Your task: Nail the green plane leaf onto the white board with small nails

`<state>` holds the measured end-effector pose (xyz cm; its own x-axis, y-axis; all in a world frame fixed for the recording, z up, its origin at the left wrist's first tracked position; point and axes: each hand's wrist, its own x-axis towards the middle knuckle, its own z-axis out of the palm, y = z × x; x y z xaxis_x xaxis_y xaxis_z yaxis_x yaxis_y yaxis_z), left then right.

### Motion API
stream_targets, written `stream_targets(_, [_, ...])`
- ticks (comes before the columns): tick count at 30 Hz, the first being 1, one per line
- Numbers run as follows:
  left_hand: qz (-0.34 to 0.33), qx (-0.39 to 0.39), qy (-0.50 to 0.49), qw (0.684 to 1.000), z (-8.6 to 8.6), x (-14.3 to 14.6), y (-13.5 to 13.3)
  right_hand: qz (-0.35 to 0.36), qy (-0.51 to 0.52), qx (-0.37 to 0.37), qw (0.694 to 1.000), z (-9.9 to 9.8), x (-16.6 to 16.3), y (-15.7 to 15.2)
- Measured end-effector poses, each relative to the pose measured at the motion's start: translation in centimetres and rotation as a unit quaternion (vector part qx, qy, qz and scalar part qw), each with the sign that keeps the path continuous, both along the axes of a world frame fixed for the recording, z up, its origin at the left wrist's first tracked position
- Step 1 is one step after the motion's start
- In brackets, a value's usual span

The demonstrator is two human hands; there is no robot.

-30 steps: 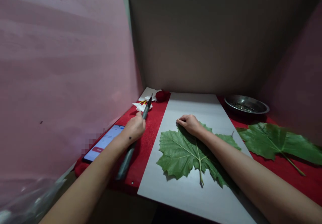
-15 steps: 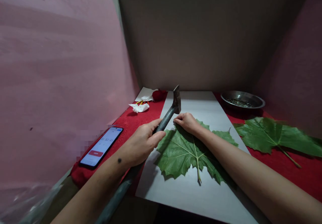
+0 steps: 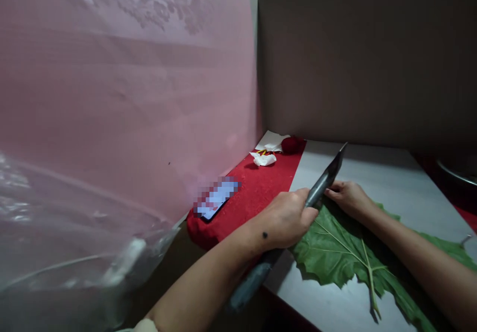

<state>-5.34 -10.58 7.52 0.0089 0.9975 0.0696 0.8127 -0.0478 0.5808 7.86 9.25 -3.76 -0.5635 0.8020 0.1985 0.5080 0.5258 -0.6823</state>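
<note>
My left hand (image 3: 285, 217) is wrapped round the handle of a hammer (image 3: 321, 190). The handle runs down past my wrist, and the narrow metal head points up and away. Just right of the head, my right hand (image 3: 348, 198) pinches a small nail at the far tip of a large green leaf (image 3: 333, 252); the hammer largely hides the nail now. This leaf lies spread on a white board (image 3: 357, 165), its stem towards me, partly covered by my right forearm. A thin nail (image 3: 465, 239) stands up at the leaf's right side.
A phone (image 3: 219, 200) lies on the red cloth (image 3: 253, 188) at the left. Behind it are crumpled white tissue (image 3: 264, 159) and a dark red ball (image 3: 291, 144). A metal bowl (image 3: 460, 173) is cut off at the right. Pink plastic sheeting (image 3: 130, 123) stands at the left.
The view has turned left, so everything sits farther right in the picture. The hammer head has tilted down and forward, closer to my right fingers. My right hand stays at the leaf's tip.
</note>
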Motion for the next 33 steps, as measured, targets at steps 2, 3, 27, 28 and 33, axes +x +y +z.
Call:
stream_targets(2, [0.001,-0.010,0.016,1.000,0.0,0.0,0.1,0.003,0.010,0.000,1.000,0.1,0.0,-0.1])
stream_targets(3, [0.001,-0.019,0.019,1.000,0.0,0.0,0.2,0.006,0.015,0.000,1.000,0.1,0.0,-0.2])
stream_targets(27, [-0.009,-0.002,0.009,1.000,0.4,-0.2,1.1,-0.033,-0.032,0.033,0.998,1.4,-0.5,-1.1])
stream_targets(28, [-0.012,-0.012,0.006,1.000,0.4,-0.3,1.2,-0.034,-0.034,0.033,0.998,1.4,-0.5,-1.1])
stream_targets(33, [-0.005,0.022,-0.011,1.000,1.3,-0.5,0.7,-0.036,-0.027,0.024,0.999,1.0,-0.5,-0.8])
